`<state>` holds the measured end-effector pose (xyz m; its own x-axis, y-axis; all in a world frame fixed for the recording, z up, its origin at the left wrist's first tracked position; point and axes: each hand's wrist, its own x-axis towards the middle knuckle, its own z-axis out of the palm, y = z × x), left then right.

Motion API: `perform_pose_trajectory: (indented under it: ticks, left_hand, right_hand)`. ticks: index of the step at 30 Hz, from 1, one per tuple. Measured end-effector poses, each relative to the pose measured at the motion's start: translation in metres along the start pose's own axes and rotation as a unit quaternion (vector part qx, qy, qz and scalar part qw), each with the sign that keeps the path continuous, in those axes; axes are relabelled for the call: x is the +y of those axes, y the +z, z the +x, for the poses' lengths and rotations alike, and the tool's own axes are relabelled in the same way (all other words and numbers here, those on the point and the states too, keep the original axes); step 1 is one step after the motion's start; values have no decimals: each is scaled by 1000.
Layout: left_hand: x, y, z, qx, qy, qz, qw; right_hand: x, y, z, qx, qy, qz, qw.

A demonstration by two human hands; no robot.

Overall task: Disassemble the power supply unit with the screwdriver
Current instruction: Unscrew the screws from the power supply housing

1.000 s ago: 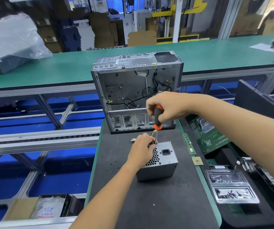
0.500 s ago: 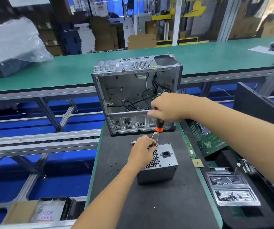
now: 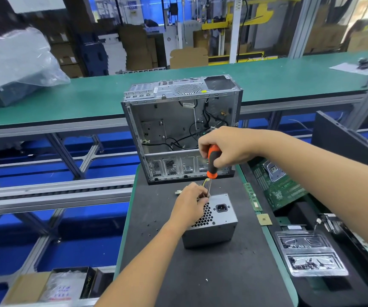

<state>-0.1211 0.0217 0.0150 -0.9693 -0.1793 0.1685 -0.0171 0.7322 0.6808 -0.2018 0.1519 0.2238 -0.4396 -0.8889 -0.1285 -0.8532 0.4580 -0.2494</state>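
Here we hold the screwdriver (image 3: 212, 161) nearly upright in our right hand (image 3: 225, 147), tip down at the power supply unit's (image 3: 212, 222) far top edge on the counter (image 3: 223, 273). Left hand (image 3: 189, 207) steadies it, fingers maybe pinching the shaft.

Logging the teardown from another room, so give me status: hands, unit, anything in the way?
Right hand grips orange-and-black screwdriver, tip at top rear edge of grey metal power supply unit. Left hand steadies unit. Open computer case behind, apart.
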Motion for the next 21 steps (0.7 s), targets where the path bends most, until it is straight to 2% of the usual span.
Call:
perform_pose_trajectory:
  ticks: [3,7,10,13,18,21]
  left_hand:
    - [2,-2,1,-6,0,-4,1000]
    - [2,-2,-1,-12,-2,5,1000]
    - [2,-2,1,-8,-8,22,1000]
    - [8,-1,5,-21,-14,66,998]
    - [14,-5,12,-57,20,132,989]
    - [13,-6,12,-97,72,195,973]
  right_hand:
    - [2,4,0,14,19,17,1000]
    - [3,8,5,23,55,-72,996]
    - [3,5,3,8,24,-26,999]
    - [4,2,1,1,33,-6,999]
    - [11,0,2,36,64,-28,997]
    - [15,-1,2,70,73,-23,995]
